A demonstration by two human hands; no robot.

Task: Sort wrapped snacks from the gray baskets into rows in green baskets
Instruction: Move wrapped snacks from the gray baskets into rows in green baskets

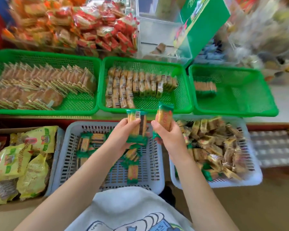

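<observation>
We note the left hand point(123, 132) gripping a stack of green-wrapped snacks point(137, 121); the right hand point(167, 135) grips one snack point(163, 118). Both hang above the left gray basket point(70, 130), near the green baskets point(187, 105).

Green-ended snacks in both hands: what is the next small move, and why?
Probably carry them to the right green basket. The left hand and right hand each hold green-ended snacks, and its short row appears to match, with bare floor beside it.
</observation>
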